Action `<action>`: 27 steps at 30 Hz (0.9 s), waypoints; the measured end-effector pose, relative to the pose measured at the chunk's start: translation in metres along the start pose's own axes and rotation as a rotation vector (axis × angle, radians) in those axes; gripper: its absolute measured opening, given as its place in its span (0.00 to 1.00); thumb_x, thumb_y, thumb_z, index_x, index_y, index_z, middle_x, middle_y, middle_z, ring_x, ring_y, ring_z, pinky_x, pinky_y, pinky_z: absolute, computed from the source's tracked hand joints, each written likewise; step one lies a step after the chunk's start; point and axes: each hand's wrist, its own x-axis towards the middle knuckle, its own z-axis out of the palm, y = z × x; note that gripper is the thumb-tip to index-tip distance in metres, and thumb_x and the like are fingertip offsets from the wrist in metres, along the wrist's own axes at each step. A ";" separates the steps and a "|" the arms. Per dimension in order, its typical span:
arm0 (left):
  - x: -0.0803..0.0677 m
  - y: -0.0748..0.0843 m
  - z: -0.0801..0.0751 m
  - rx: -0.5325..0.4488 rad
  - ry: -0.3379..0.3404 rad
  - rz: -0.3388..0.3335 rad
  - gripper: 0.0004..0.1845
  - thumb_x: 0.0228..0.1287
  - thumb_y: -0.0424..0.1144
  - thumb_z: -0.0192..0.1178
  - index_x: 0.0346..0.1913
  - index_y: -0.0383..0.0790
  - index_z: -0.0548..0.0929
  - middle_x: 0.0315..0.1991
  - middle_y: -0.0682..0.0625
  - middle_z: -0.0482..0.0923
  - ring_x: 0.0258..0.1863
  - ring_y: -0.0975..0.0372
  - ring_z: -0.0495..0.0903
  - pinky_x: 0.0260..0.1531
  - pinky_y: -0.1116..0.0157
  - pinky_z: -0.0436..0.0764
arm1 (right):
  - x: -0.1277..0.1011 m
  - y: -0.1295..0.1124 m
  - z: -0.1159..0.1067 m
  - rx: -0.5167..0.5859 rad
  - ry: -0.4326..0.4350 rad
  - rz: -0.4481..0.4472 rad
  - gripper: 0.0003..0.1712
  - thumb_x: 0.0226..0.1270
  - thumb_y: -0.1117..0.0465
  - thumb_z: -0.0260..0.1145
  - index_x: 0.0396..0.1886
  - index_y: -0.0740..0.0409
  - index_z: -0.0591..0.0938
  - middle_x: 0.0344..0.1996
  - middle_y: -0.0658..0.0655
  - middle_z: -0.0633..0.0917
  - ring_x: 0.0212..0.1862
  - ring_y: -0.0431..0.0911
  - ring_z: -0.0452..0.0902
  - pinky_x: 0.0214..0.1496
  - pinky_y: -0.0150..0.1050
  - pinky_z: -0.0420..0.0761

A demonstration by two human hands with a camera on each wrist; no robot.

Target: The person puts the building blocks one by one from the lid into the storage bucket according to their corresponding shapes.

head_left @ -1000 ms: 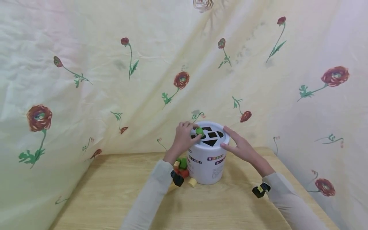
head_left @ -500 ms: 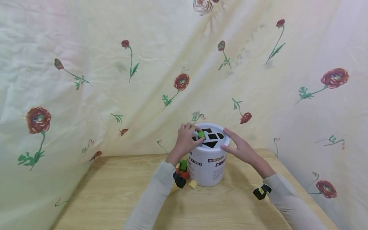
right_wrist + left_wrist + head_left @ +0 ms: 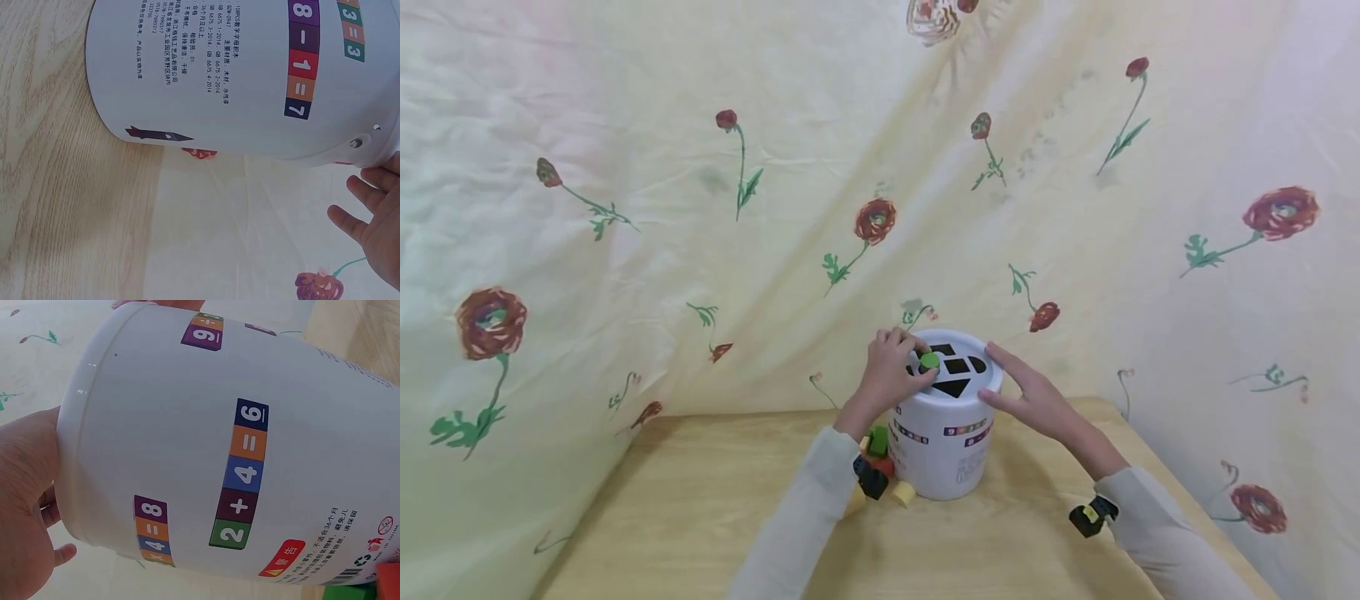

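Observation:
A white bucket (image 3: 936,458) stands upright on the wooden table, its lid (image 3: 977,385) cut with several dark shaped holes. Over the left part of the lid, my left hand (image 3: 891,372) pinches a small green block (image 3: 930,361) with a round top between thumb and fingers. My right hand (image 3: 1037,402) rests against the right rim of the lid, fingers and thumb spread. In the left wrist view the bucket's printed wall (image 3: 169,425) hides the green block. The right wrist view has the right-hand fingers (image 3: 347,222) at the rim.
Beside the bucket's left base lie several loose blocks: a green block (image 3: 877,442), a red block (image 3: 882,465) and a pale yellow cylinder (image 3: 904,494). The wooden table (image 3: 700,500) ends at a flowered cloth (image 3: 790,208) behind and at both sides.
The left hand has shifted slightly right over the lid with the green block. The right hand keeps its place on the rim. The whole head view has drifted a little downward.

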 end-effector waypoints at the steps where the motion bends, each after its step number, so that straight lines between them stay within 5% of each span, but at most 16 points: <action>1: 0.000 0.000 0.001 0.001 0.000 -0.003 0.20 0.64 0.52 0.69 0.54 0.46 0.84 0.56 0.47 0.76 0.59 0.53 0.67 0.61 0.51 0.70 | 0.000 0.000 0.000 0.002 -0.001 0.002 0.50 0.70 0.42 0.66 0.83 0.54 0.54 0.80 0.64 0.59 0.79 0.67 0.53 0.73 0.72 0.58; 9: -0.002 0.004 0.002 0.026 -0.006 -0.053 0.20 0.65 0.52 0.67 0.55 0.48 0.84 0.56 0.49 0.76 0.58 0.55 0.67 0.60 0.53 0.71 | -0.002 -0.003 0.001 0.000 0.002 0.003 0.49 0.71 0.43 0.66 0.82 0.54 0.54 0.79 0.65 0.60 0.78 0.69 0.54 0.72 0.72 0.58; 18: -0.008 0.008 0.009 -0.068 -0.045 -0.139 0.19 0.66 0.51 0.67 0.56 0.49 0.85 0.60 0.47 0.76 0.58 0.53 0.65 0.59 0.52 0.70 | -0.009 0.002 0.005 0.018 0.003 0.020 0.48 0.72 0.45 0.66 0.82 0.55 0.56 0.79 0.67 0.60 0.77 0.70 0.54 0.71 0.74 0.59; 27: -0.008 0.004 0.005 -0.115 0.003 -0.134 0.19 0.66 0.52 0.67 0.57 0.49 0.84 0.61 0.48 0.75 0.59 0.53 0.65 0.61 0.50 0.69 | -0.004 -0.001 0.005 0.030 0.017 0.029 0.48 0.71 0.45 0.67 0.82 0.53 0.56 0.79 0.67 0.60 0.77 0.71 0.55 0.70 0.74 0.59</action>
